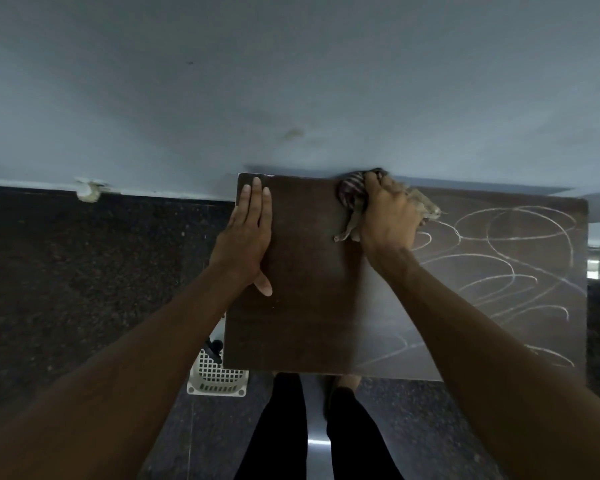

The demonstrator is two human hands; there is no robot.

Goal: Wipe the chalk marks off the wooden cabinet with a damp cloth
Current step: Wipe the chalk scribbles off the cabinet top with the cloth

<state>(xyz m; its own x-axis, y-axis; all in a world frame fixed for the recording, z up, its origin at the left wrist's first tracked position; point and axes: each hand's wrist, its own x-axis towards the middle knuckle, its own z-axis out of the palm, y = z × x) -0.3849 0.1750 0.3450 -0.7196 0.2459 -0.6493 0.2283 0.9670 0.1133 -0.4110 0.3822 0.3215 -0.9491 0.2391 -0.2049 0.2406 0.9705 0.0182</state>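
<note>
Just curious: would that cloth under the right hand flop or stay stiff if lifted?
Probably floppy: the cloth bunches in the right hand, a ragged end trailing loose. Likely light, since one hand crumples it whole.

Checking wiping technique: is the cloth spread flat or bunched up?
Bunched: the right hand grips the cloth in a wad, ends trailing out.

The left hand [246, 233] lies flat, palm down, its 4 fingers straight and pressed together, pointing to 12 o'clock, with the thumb splayed out toward 5 o'clock. Its bare forearm runs back toward 7 o'clock. The right hand [390, 216] is curled, knuckles up, its fingers bunched round a cloth [352, 192] that shows at its 10 o'clock side. Its bare forearm stretches back toward 5 o'clock. Both arms are extended, and the 2 hands are apart and roughly level.
</note>
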